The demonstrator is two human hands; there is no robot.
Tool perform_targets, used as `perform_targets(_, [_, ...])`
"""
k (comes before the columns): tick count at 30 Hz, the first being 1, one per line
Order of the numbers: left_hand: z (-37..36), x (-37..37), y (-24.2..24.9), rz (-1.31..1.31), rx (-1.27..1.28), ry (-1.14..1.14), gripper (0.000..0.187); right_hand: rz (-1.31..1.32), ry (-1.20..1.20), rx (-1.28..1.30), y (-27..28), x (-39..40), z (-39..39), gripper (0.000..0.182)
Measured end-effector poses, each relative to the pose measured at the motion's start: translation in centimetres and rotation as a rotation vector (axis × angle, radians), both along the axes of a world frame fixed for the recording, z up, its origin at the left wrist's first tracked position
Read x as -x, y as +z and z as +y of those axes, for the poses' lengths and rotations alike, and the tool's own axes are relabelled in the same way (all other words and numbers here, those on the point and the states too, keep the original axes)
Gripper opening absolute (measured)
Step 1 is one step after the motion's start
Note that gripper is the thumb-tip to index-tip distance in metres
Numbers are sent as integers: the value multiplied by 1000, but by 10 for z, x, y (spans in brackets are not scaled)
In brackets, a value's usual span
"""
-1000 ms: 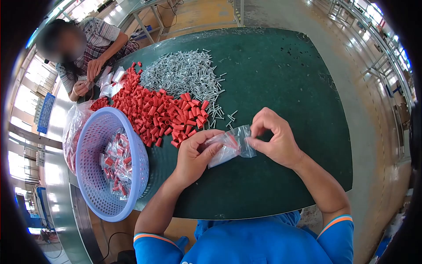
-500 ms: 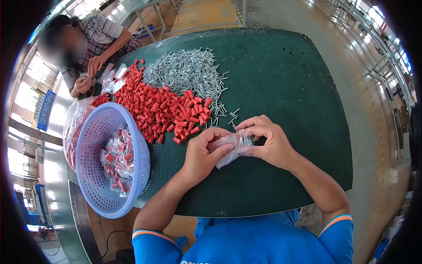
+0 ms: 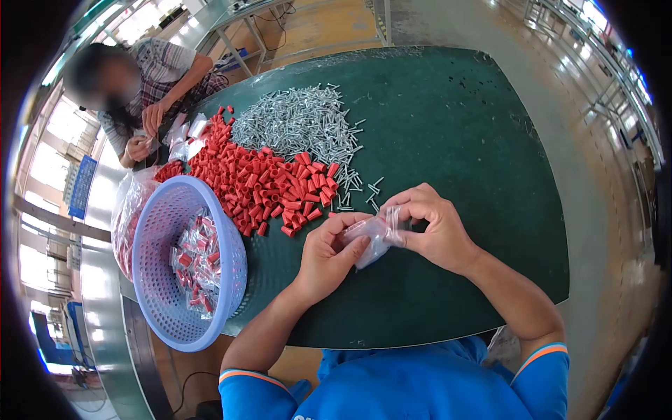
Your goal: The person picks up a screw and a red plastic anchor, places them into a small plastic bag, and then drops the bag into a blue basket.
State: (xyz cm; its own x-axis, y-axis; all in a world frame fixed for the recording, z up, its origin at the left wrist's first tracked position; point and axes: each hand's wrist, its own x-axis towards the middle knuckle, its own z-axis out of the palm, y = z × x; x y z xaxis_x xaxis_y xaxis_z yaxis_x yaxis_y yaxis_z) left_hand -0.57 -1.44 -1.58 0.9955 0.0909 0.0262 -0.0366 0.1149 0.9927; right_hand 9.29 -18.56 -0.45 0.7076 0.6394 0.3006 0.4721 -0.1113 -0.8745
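Observation:
Between my hands, over the front of the green table, is a small clear plastic bag (image 3: pixel 374 253). My left hand (image 3: pixel 329 253) is closed on its left side, thumb pressed across the plastic. The fingers and thumb of my right hand (image 3: pixel 432 227) pinch the bag's right end, where the film looks bunched. Just beyond my hands lie a heap of red tapered plastic caps (image 3: pixel 280 185) and a pile of silver screws (image 3: pixel 297 119). A few loose screws (image 3: pixel 374 187) lie close to my right fingertips.
A lilac perforated basket (image 3: pixel 234 280) at the left holds several clear bags with red caps (image 3: pixel 199 259). Behind it sits a large clear sack (image 3: pixel 126 210). Across the far left corner, a person (image 3: pixel 164 77) handles something small beside more plastic bags (image 3: pixel 189 140). Green tabletop (image 3: pixel 448 119) extends to the right.
The whole view has shifted slightly right and down. Both hands keep hold of the bag, whose right end is now more bunched at my right fingers.

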Motion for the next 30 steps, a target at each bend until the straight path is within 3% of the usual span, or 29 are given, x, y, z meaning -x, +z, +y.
perform_targets(4, [2, 1, -4, -14, -215, 37, 25, -126, 90, 56, -4, 2, 2, 12])
perform_targets(8, [-2, 0, 1, -2, -181, 78, 32, -40, 114, 74, 0, -1, 1, 11])
perform_targets(11, [-6, -4, 8, -4, 5, 57, 37, -58, 61, 67, 0, -5, -2, 8])
perform_targets(13, [-8, -5, 0, -54, -22, 50, 42, 250, -28, 76, 2, -6, -5, 7])
perform_targets(19, [9, -5, 6, 144, 59, -40, 36, 258, -35, 63, -1, -11, -7, 11])
perform_targets(30, [7, -4, 4, 133, 19, -47, 30, 118, 8, 114, 6, -3, -2, 10])
